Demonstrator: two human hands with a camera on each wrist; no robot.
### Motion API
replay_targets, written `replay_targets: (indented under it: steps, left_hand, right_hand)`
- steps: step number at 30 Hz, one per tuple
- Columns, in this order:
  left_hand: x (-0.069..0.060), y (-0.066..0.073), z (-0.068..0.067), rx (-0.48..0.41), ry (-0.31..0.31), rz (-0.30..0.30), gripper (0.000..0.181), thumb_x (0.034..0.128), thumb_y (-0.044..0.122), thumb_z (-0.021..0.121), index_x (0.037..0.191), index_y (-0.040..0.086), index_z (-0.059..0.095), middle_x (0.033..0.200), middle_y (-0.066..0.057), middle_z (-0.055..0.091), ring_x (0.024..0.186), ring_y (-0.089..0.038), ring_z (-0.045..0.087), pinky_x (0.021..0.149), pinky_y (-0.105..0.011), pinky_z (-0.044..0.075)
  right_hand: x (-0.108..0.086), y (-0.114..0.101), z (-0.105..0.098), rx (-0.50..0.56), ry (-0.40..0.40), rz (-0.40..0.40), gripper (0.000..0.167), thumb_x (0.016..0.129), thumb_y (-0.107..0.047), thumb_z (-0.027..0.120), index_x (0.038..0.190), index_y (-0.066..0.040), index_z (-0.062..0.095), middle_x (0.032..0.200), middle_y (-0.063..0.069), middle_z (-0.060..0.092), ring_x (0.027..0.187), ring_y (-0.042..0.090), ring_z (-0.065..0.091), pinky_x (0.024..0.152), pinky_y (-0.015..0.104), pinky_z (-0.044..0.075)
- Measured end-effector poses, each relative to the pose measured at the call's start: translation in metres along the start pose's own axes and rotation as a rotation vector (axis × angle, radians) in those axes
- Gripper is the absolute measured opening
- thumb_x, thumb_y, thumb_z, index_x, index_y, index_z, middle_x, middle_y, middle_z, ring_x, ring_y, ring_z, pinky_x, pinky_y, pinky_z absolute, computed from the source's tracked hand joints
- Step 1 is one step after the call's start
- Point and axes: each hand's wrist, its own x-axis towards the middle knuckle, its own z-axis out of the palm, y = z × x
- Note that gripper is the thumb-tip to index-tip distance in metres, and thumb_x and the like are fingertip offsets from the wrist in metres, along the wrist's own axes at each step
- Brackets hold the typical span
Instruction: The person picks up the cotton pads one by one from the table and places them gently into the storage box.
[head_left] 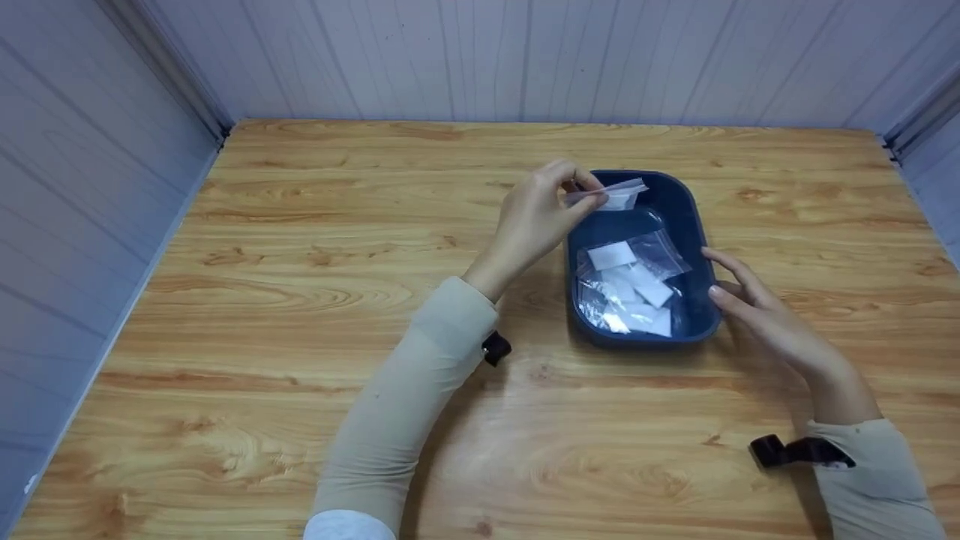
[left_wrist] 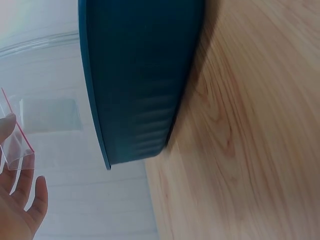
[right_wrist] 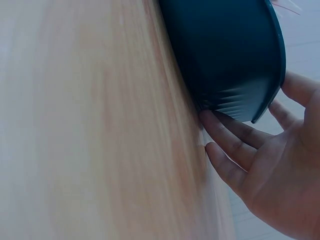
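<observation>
My left hand [head_left: 536, 210] pinches a small clear zip bag [head_left: 622, 196] by its top edge, above the far end of a dark blue plastic bin [head_left: 697, 225]. Something white and flat shows inside that bag. The left wrist view shows a red line along the mouth of the held zip bag [left_wrist: 17, 125]. In the near half of the bin lie several more clear bags with white pieces [head_left: 630, 285], overlapping each other. My right hand [head_left: 765, 322] touches the bin's right side with extended fingers; in the right wrist view its fingertips [right_wrist: 207, 117] rest against the outer wall.
The bin stands on a wood-grain table [head_left: 300, 300]. Pale panelled walls [head_left: 480, 60] rise behind the table and at both sides. A black strap with a small camera [head_left: 802, 452] sits on the right wrist, and another black piece [head_left: 496, 349] shows by the left sleeve.
</observation>
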Motion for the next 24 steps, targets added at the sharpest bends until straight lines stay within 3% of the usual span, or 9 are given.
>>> replay_targets:
  steps: [4, 8, 11, 15, 18, 24]
  left_hand:
    - [0.001, 0.001, 0.005, -0.016, -0.016, 0.019, 0.013, 0.0919, 0.028, 0.073, 0.098, 0.017, 0.071, 0.099, 0.007, 0.067, 0.093, -0.010, 0.062, 0.080, -0.020, 0.045]
    - [0.001, 0.001, 0.010, -0.048, -0.035, 0.023, 0.014, 0.0924, 0.027, 0.073, 0.099, 0.015, 0.071, 0.102, 0.006, 0.067, 0.094, -0.010, 0.063, 0.082, -0.019, 0.046]
    - [0.001, 0.000, 0.014, -0.051, -0.044, 0.016, 0.014, 0.0920, 0.028, 0.073, 0.099, 0.016, 0.071, 0.101, 0.006, 0.066, 0.093, -0.009, 0.061, 0.081, -0.019, 0.045]
    - [0.000, 0.000, 0.019, -0.055, -0.061, 0.006, 0.014, 0.0919, 0.029, 0.073, 0.099, 0.018, 0.072, 0.100, 0.008, 0.066, 0.090, -0.007, 0.060, 0.079, -0.019, 0.044]
    - [-0.001, 0.000, 0.023, -0.057, -0.073, 0.001, 0.013, 0.0921, 0.030, 0.073, 0.099, 0.019, 0.072, 0.100, 0.009, 0.067, 0.089, -0.004, 0.059, 0.078, -0.020, 0.044]
    - [-0.002, -0.001, 0.028, -0.031, -0.073, -0.002, 0.011, 0.0911, 0.029, 0.074, 0.098, 0.020, 0.072, 0.100, 0.012, 0.066, 0.091, -0.002, 0.058, 0.082, -0.020, 0.043]
  right_hand:
    - [0.000, -0.001, 0.000, 0.006, -0.001, 0.019, 0.057, 0.108, -0.030, 0.042, 0.159, -0.030, 0.016, 0.159, 0.020, 0.020, 0.141, 0.040, 0.027, 0.106, 0.025, 0.032]
    - [0.000, -0.001, -0.001, 0.014, -0.007, 0.021, 0.057, 0.108, -0.030, 0.043, 0.159, -0.031, 0.017, 0.158, 0.022, 0.022, 0.140, 0.039, 0.028, 0.104, 0.020, 0.033]
    - [-0.001, -0.001, 0.000, 0.006, -0.006, 0.014, 0.057, 0.108, -0.030, 0.042, 0.159, -0.031, 0.017, 0.157, 0.022, 0.024, 0.137, 0.028, 0.036, 0.095, 0.011, 0.035]
    - [-0.001, 0.000, 0.001, 0.015, 0.000, -0.019, 0.056, 0.108, -0.027, 0.042, 0.159, -0.027, 0.019, 0.154, 0.024, 0.028, 0.127, 0.007, 0.043, 0.094, 0.010, 0.036]
    - [-0.001, 0.000, 0.002, 0.029, 0.003, -0.047, 0.055, 0.108, -0.024, 0.042, 0.159, -0.024, 0.020, 0.153, 0.026, 0.029, 0.122, 0.001, 0.044, 0.094, 0.011, 0.036]
    - [-0.001, 0.000, 0.002, 0.004, 0.006, -0.036, 0.055, 0.108, -0.025, 0.042, 0.159, -0.025, 0.019, 0.155, 0.025, 0.027, 0.126, 0.008, 0.043, 0.093, 0.011, 0.037]
